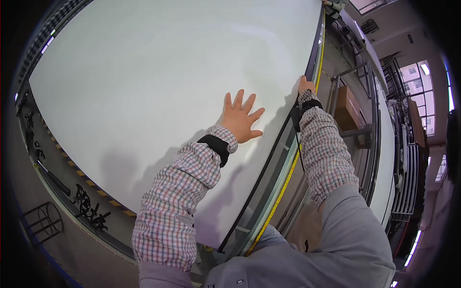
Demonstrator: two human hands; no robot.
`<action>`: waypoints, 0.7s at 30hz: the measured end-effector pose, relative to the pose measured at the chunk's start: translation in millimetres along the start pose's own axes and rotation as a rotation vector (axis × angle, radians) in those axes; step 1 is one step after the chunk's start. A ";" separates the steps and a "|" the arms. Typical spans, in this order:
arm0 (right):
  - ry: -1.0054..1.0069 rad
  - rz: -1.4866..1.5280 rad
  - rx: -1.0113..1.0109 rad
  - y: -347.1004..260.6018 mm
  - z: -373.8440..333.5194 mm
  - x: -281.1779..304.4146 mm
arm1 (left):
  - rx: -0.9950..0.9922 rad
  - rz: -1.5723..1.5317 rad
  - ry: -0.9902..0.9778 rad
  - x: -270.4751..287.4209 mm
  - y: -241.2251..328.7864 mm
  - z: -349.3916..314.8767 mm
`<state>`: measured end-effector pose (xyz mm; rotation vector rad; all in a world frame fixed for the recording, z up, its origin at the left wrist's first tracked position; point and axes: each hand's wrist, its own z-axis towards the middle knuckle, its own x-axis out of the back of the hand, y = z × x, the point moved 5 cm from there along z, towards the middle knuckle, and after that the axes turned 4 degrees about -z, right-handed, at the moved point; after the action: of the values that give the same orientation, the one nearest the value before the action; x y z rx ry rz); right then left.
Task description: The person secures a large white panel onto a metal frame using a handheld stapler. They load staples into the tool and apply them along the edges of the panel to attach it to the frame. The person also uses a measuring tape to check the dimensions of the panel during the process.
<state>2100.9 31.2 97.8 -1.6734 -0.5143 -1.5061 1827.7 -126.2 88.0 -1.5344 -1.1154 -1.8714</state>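
A large white sheet (158, 62) spreads over most of the worktable. My left hand (238, 120) is open and lies palm down on it, fingers spread. To the right, my right hand (306, 85) is closed at the sheet's edge, on the dark strip (313, 60) that runs along it. Its curled fingers are partly hidden, and one finger or thumb points away from me. Just outside that strip, a yellow measuring tape (281, 194) follows the table's rail, passing beside my right hand. Black bands wrap both my checked sleeves at the wrists.
Another person's hand (327, 3) is at the far right corner of the sheet. A cardboard box (346, 109) sits beyond the rail on the right, near metal racks (408, 182). Black clamp-like parts (89, 206) and a black-handled tool (54, 178) lie along the left side.
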 end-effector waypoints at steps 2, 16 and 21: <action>0.032 0.023 -0.008 1.4 1.4 -2.2 | -0.017 -0.015 0.031 3.5 0.3 -1.0; -0.056 -0.086 0.078 -2.4 -9.6 -12.3 | -0.174 -0.144 0.011 18.6 7.1 -121.2; -0.032 -0.102 0.072 4.7 -9.8 -9.6 | -0.174 -0.233 0.010 28.8 14.5 -174.7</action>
<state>2096.4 22.9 86.9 -1.6394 -0.6727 -1.5176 1731.6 -273.7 112.3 -1.5407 -1.1976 -2.1798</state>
